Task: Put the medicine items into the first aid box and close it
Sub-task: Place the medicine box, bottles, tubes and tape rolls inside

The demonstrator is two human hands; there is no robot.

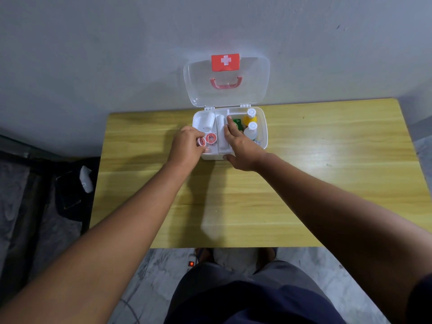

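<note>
First aid box [263,127]: sits open at the far edge of the wooden surface [304,183], against the wall, lid [252,85] standing upright behind it.
Box handling: thin white plastic, likely light and stiff, so it may slide if pushed; judged best steadied at the front wall. The clear lid should swing down on its rear hinges when taken by its top rim.
Box looks: white tray with rounded corners and a divider insert; clear lid carries a red cross label [225,62] and a pink handle [225,83].
Tape rolls [211,138]: two small red-and-white rolls in the left compartment; light, rigid, easy to pinch by the rim.
Bottles [251,129]: one yellow, one clear, white caps, in the right compartment beside a green packet [237,123].
Left hand [187,146]: fingers curled, pinching the nearer roll.
Right hand [240,146]: spread loosely over the middle of the box, thumb at the front wall; whether it holds anything I cannot tell.
</note>
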